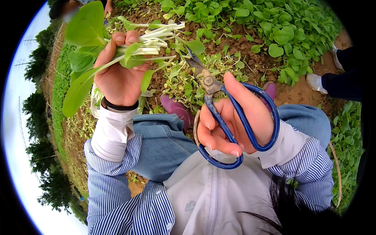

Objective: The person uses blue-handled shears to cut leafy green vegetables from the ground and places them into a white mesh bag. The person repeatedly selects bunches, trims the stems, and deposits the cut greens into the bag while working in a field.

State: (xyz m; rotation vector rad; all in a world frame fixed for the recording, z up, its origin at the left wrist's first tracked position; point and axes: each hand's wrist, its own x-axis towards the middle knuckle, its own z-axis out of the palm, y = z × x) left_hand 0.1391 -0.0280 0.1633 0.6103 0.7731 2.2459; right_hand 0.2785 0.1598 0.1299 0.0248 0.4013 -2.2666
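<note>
My left hand (119, 73) grips a bunch of leafy greens (155, 36) at the upper left, its pale cut stems pointing right and its broad leaves hanging to the left. In my right hand (238, 117) is a pair of scissors (210, 82) with blue-coated handle loops and soil-stained blades. My thumb and fingers pass through the loops. The blades look nearly closed, their tips just below the stem ends and close to one small leaf (196, 46). Whether the tips touch that leaf I cannot tell.
Trimmed leaves (179, 79) litter the brown soil (252, 50) between my purple boots (177, 110). Dense greens (282, 32) grow at the upper right. A clear plastic bag (96, 101) sits behind my left wrist. Another person's shoes (316, 82) stand at right; a second person is at top left.
</note>
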